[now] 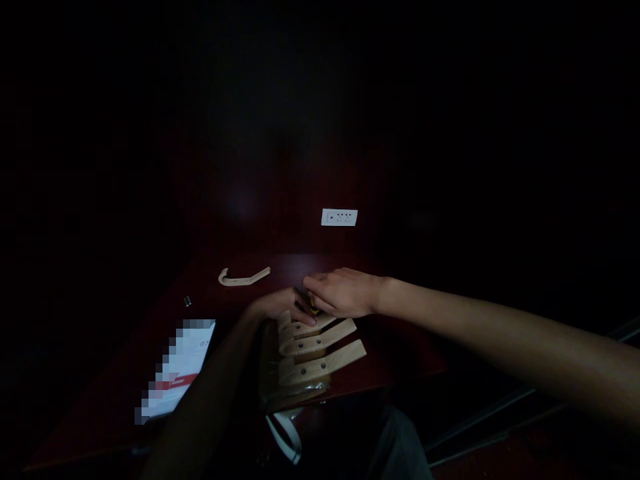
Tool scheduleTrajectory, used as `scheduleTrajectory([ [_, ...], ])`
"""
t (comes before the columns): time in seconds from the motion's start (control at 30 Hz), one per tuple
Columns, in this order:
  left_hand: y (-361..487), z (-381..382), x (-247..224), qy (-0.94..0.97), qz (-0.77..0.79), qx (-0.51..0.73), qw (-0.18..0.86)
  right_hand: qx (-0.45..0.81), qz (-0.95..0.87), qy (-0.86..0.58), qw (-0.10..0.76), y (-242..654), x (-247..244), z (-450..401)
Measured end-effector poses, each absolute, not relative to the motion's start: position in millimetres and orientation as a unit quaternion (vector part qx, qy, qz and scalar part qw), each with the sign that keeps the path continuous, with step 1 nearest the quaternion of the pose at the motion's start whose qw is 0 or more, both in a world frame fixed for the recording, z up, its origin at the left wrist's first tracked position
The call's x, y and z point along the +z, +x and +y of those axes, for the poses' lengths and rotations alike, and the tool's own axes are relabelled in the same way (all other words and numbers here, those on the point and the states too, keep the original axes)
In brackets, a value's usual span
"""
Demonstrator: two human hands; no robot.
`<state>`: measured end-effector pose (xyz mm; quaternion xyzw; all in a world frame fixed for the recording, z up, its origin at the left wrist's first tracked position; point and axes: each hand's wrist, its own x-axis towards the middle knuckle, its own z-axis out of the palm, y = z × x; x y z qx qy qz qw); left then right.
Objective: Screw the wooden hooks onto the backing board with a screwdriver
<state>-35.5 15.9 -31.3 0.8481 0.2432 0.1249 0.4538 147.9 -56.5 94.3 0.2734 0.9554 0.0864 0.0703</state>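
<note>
Lying leftmost on the dark red table (400, 357) is a sheet (194, 363), partly blurred, with a red band. Just beyond it sit some small metal bits (187, 301), too small for me to name. Next along, a loose hook (243, 281), pale wood, rests by itself, well apart from the others; I'd count that one as not yet fitted.

Now the left hand (287, 305): fingers half bent, reaching down to the furthest hook (286, 325) of a row of three. It's touching there, but whether it pinches anything I can't tell. Below, the middle hook (309, 345) and near hook (320, 365) lie across a brown board (310, 356), each showing two dark dots, screws by the look of it, so those two seem done. The furthest shows one dot; its other spot is under the fingers, so I'd call it part-way.

And over it comes the right hand (345, 293), curled closed around a yellow-and-black tool (315, 307), likely a screwdriver. Behind, a white socket (339, 217) on the wall.
</note>
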Motion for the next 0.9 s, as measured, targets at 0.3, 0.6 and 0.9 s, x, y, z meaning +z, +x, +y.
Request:
scheduleTrajectory([
  [0.3, -36, 19, -34, 0.844, 0.252, 0.132, 0.455, 0.091, 0.949, 0.295, 0.064, 146, 92, -54],
  [0.6, -38, 20, -43, 0.816, 0.283, 0.129, 0.488, 0.125, 0.935, 0.324, 0.065, 149, 89, -46],
  [0.9, -38, 22, -43, 0.817, 0.284, 0.129, 0.486, 0.086, 0.958, 0.272, 0.03, 149, 91, -45],
])
